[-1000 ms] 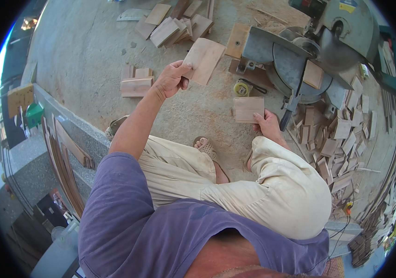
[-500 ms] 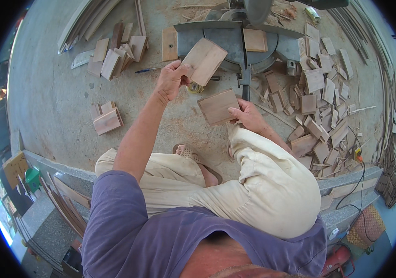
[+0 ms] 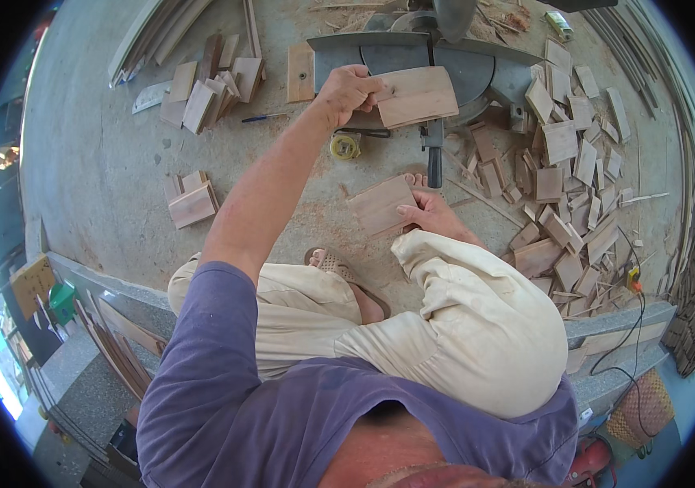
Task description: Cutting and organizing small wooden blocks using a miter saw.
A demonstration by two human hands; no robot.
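My left hand [image 3: 349,93] grips a flat wooden board [image 3: 418,99] by its left end, level over the grey table of a mitre saw [image 3: 333,61]. The board covers part of the saw's slot. Lower and nearer, my right hand [image 3: 438,218] pinches a second wooden board [image 3: 381,207] between thumb and fingers, beside my right knee. Just below the first board, the saw's dark front handle [image 3: 434,167] points toward me. A yellow tape measure [image 3: 345,146] lies on the floor under my left wrist.
Loose wooden offcuts [image 3: 560,142] are heaped on the right. Small board stacks [image 3: 193,205] and a group of blocks [image 3: 201,106] lie on the left. A blue pen [image 3: 264,118] is near a holed board [image 3: 300,73]. A black cable [image 3: 640,325] runs along the right.
My left hand has moved right and forward with its board, turning it level over the saw table. The block seen there before is no longer visible. My right hand's board has dropped slightly.
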